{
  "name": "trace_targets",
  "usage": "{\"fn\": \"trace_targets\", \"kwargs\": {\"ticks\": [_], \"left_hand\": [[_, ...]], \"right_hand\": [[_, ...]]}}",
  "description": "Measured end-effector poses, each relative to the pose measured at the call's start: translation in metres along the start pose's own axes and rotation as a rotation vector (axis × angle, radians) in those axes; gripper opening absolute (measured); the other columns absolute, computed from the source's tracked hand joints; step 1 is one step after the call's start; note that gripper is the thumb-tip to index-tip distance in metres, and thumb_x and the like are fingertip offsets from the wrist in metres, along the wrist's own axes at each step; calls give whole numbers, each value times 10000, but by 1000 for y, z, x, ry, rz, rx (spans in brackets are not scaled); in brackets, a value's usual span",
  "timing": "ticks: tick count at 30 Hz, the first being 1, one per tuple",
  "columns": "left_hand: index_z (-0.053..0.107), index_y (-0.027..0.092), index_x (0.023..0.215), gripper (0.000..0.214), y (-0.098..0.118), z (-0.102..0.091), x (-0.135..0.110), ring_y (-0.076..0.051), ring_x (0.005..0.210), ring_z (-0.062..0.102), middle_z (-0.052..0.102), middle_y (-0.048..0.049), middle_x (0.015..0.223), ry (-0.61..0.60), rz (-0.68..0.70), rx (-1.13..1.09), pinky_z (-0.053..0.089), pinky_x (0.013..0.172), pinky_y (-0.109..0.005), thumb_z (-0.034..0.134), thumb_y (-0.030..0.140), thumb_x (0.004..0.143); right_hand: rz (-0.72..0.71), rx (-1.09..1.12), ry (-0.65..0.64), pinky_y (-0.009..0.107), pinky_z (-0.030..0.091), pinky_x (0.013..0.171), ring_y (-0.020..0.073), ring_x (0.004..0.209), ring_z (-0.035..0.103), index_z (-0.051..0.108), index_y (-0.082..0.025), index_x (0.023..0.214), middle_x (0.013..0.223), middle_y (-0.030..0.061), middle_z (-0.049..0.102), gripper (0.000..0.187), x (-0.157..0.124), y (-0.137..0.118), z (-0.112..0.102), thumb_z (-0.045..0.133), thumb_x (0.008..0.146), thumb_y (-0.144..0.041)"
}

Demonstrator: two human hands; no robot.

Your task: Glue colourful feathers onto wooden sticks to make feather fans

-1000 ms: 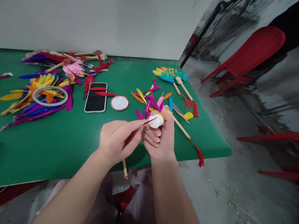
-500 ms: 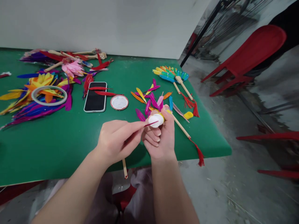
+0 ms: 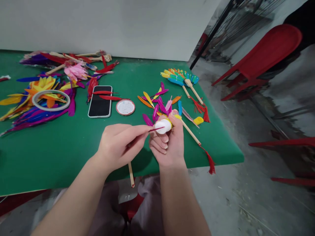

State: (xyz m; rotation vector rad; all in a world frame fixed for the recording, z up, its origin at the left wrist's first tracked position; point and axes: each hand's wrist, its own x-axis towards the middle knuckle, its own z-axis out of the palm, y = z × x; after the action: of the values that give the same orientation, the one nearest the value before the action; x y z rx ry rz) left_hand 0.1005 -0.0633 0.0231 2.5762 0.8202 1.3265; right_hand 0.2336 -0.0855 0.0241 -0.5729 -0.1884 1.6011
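Note:
My left hand [image 3: 123, 142] is closed in a pinch on a thin dark red stick [image 3: 154, 129]. The stick's far end lies over the round white end of a small white-and-yellow container [image 3: 161, 126]; whether it touches or goes in, I cannot tell. My right hand [image 3: 169, 141] wraps round this container, and its fingers hide much of the body. Just beyond are loose magenta, orange and yellow feathers [image 3: 161, 105]. A wooden handle [image 3: 192, 132] with a red tassel [image 3: 211, 164] lies right of my right hand. Below my left hand, another wooden stick [image 3: 131, 175] juts past the table edge.
On the green table [image 3: 73, 157] lie a phone [image 3: 99, 105] with red feathers across it, a round white lid [image 3: 125, 107], and a tape roll [image 3: 51, 109] on a feather pile [image 3: 41, 86]. Feather fans [image 3: 180, 78] rest at the back right. A red chair [image 3: 268, 52] stands beyond.
My left hand has shifted slightly left with the red stick, and the white end has moved a little the same way. My right hand stays nearly in place.

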Motion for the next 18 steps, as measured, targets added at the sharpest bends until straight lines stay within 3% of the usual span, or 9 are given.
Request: {"fn": "trace_targets", "kwargs": {"ticks": [4,12,18], "left_hand": [[631,167,906,134,0,0,1,-43,454,511,613,50,553,32,-35,19,398,483,-144,527,154,822],[636,178,904,146,-2,-3,2,-43,465,526,649,38,614,-74,-20,-59,392,454,-150,521,148,818],[630,176,908,135,-2,-5,2,-39,448,511,620,52,561,-39,-100,-56,398,466,-144,523,160,827]], "right_hand": [[10,-3,-11,113,158,193,15,201,251,476,-166,424,283,-82,381,389,0,1,1,547,763,-342],[5,-52,38,115,153,199,12,198,244,455,-172,415,269,-91,356,411,0,0,1,561,754,-380],[-53,-141,62,121,161,207,15,195,257,411,-177,414,274,-84,370,411,-1,1,2,570,747,-360]]}}
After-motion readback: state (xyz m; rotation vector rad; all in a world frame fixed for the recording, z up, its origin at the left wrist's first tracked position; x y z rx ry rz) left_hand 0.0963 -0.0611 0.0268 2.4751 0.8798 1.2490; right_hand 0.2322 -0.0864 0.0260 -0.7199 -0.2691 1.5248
